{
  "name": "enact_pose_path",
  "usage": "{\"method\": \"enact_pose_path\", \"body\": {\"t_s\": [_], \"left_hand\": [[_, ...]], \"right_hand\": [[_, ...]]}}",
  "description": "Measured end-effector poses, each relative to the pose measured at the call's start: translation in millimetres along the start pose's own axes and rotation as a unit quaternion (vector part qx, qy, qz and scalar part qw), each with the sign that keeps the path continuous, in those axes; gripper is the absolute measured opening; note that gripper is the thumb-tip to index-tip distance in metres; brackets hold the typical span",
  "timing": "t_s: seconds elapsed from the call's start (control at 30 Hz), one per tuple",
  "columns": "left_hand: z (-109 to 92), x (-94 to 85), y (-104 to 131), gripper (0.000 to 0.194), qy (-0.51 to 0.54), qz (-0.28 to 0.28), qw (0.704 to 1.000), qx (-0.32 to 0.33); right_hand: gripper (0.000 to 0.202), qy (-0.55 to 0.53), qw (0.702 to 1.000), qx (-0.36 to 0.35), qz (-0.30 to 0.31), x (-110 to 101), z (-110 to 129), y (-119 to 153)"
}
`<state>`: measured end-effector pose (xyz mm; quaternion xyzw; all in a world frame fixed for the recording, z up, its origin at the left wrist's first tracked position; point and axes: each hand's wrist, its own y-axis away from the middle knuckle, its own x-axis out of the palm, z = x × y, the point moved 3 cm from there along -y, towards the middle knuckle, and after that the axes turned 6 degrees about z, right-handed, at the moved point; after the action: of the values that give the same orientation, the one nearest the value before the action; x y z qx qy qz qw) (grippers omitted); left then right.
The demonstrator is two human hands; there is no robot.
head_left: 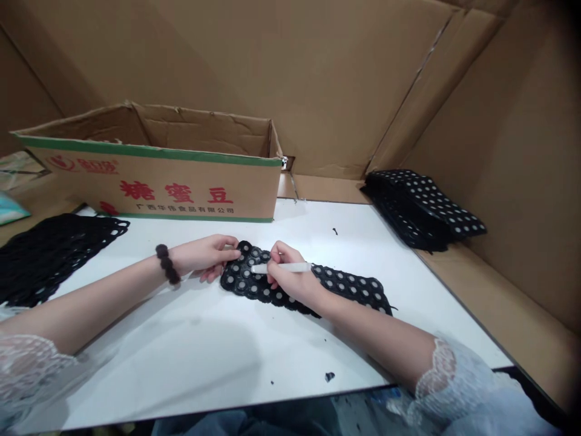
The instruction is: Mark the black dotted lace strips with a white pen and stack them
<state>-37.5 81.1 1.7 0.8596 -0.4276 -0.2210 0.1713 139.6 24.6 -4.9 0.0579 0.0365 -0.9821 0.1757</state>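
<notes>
A black strip of joined rings with grey dots (345,281) lies on the white table, slanting from the middle down to the right. At its left end my left hand (211,257) grips the edge, thumb on top and the other fingers curled. My right hand (290,272) is closed around a slim white pen-like tool (295,267), holding it like a pen. The tool's tip points left and meets or hovers just over the dots near the strip's left end; I cannot tell which. My right hand and forearm hide part of the strip.
An open cardboard box (181,181) with green edges stands at the back left. A pile of black openwork pieces (54,254) lies at the left. Stacked dotted black strips (422,206) rest at the back right. Cardboard walls (318,79) enclose the white table (181,363); small black scraps (329,376) lie near its front edge.
</notes>
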Motion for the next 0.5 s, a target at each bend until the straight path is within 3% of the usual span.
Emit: {"method": "enact_pose_path", "body": {"t_s": [0.07,0.2,0.3,0.5], "left_hand": [[1,0.7,-1,0.025,0.017,0.007,1.0,0.02],[2,-0.8,-1,0.019,0.111,0.117,0.986,0.036],[3,-2.9,0,0.016,0.137,0.169,0.976,0.022],[-7,-5.2,3,0.016,0.065,0.164,0.984,0.019]], "right_hand": [[0.01,0.002,1.0,0.002,-0.002,0,0,0],[0.01,-0.007,1.0,0.001,0.003,0,3,1],[0.01,-0.016,1.0,0.011,0.013,2,3,1],[0.01,0.042,0.999,-0.009,0.012,3,2,4]]}}
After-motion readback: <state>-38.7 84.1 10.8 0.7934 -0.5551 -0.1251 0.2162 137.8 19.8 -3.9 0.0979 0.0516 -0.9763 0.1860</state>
